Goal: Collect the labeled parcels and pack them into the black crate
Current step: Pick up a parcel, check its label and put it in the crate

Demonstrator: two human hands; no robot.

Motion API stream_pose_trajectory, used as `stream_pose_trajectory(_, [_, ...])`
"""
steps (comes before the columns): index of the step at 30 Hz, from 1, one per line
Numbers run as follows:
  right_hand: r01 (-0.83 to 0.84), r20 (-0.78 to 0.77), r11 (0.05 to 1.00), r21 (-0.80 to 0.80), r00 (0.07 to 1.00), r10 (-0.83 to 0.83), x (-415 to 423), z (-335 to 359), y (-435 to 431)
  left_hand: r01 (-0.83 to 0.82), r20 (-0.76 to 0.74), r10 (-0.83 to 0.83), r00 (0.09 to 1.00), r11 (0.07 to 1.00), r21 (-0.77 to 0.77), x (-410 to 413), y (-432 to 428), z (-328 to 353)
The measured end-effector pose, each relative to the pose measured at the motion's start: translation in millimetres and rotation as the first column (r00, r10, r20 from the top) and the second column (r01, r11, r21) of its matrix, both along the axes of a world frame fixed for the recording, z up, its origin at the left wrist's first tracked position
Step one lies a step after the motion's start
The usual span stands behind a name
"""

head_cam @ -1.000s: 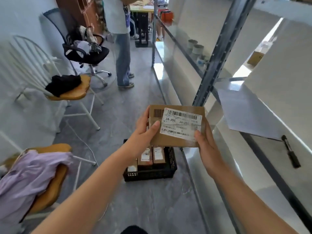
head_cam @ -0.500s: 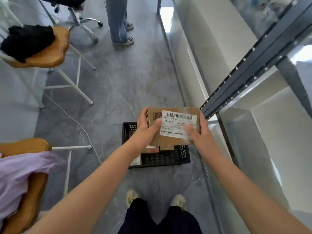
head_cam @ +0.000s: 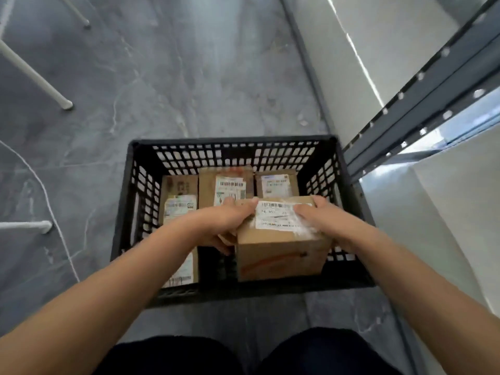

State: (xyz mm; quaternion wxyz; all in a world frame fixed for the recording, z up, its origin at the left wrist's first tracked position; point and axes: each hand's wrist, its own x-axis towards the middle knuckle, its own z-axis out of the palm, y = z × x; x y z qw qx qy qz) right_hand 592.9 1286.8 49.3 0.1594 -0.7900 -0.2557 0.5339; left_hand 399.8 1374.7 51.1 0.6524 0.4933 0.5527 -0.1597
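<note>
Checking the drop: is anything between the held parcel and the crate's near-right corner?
Nothing visible: left hand and right hand hold the parcel in that corner of the black crate; other parcels sit behind and left.

Floor (head_cam: 189, 77) is grey stone-look tile with pale veins, kinda glossy, filling everything from 8 round to 12 o'clock. White chair legs (head_cam: 35, 77) poke in at 10 and 11, and one more white leg (head_cam: 27, 226) comes in level from the edge at 9. A thin white cord (head_cam: 51, 207) curls over the tile at 9 and runs down toward 8. At 2 o'clock a dark grey metal rack (head_cam: 433, 98) runs diagonally, with rows of holes. White panels (head_cam: 338, 63) sit at 1 and again at 4, with a bright strip of light (head_cam: 361, 60) streaking the one at 1.
</note>
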Motion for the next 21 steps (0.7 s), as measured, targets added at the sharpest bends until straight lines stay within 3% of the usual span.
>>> stream_pose_trajectory(4, [-0.064,-0.067,0.996,-0.054,0.996,0.061,4,-47,-6,-0.038,-0.042,0.040,0.998,0.997,0.063,2,-7,-38])
stream_pose_trajectory(8, [-0.028,-0.053,0.995,-0.094,0.998,0.023,2,-48,-6,-0.142,-0.038,0.144,0.989,0.988,0.061,1,-10,-42])
stream_pose_trajectory(12, [-0.065,-0.089,0.985,-0.161,0.995,0.051,3,-54,1,-0.146,-0.079,0.148,0.986,0.989,0.030,6,-7,-52])
stream_pose_trajectory(17, [-0.063,-0.089,0.994,-0.094,0.995,0.055,3,-59,-3,-0.247,-0.066,0.242,0.968,0.966,-0.077,6,-12,-60])
stream_pose_trajectory(21, [-0.077,-0.025,0.996,-0.050,0.997,0.076,3,-62,-7,-0.370,-0.008,0.370,0.929,0.929,0.025,1,-26,-71])
